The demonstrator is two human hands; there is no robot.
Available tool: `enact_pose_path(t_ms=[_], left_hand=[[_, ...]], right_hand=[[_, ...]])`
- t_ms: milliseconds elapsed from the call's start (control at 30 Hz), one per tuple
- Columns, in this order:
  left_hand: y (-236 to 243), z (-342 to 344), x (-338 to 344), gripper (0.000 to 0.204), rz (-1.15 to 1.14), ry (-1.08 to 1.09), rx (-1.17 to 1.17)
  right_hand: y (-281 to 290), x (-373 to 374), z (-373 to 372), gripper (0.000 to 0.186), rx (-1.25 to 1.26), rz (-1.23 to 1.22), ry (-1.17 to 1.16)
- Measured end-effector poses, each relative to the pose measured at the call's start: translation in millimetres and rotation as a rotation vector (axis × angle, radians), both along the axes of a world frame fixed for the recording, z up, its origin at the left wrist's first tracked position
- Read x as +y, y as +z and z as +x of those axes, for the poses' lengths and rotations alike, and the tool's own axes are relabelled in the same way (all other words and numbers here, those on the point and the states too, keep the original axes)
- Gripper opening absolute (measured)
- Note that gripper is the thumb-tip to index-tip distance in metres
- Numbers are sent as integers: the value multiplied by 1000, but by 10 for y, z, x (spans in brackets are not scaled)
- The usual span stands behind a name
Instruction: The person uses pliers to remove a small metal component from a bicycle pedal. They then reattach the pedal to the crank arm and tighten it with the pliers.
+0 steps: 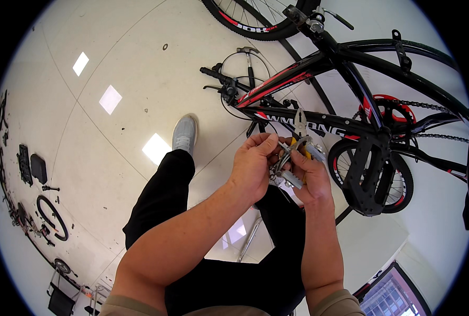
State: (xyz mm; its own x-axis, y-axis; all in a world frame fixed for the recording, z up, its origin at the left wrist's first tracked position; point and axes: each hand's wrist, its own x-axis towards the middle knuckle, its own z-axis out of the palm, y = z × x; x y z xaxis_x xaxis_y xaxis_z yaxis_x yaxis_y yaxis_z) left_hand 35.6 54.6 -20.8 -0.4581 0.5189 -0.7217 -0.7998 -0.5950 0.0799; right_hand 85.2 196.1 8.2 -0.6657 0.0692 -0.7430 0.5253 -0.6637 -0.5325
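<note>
In front of my knees both hands are close together around a silver metal bicycle brake part (286, 167), with thin arms and a grey block-like end. My left hand (253, 166) has its thumb and forefinger closed on a thin rod-like piece of it. My right hand (312, 178) is wrapped round the part's other side. A pair of pliers (300, 124) with yellow on its handles is also in the right hand, its jaws pointing away from me. Fingers hide much of the part and the plier handles. Just beyond lies the black and red bicycle frame (297, 116).
Beside the frame are a handlebar (218, 76) with cables and a hammer (249, 63) on the tiled floor. One wheel (260, 34) is at the top; another wheel (403, 184) and a pedal (371, 174) are at right. Several loose bicycle parts, including a black curved piece (52, 216), lie far left.
</note>
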Motion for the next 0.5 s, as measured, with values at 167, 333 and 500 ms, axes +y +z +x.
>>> enact_pose_path(t_ms=[167, 333, 500], left_hand=[[3, 33, 10, 18, -23, 53, -9], [88, 12, 13, 14, -76, -2, -33], [96, 0, -8, 14, -123, -41, -39]], right_hand=[[8, -6, 0, 32, -9, 18, -5], [33, -30, -14, 33, -31, 28, -22], [46, -86, -34, 33, -45, 51, -26]])
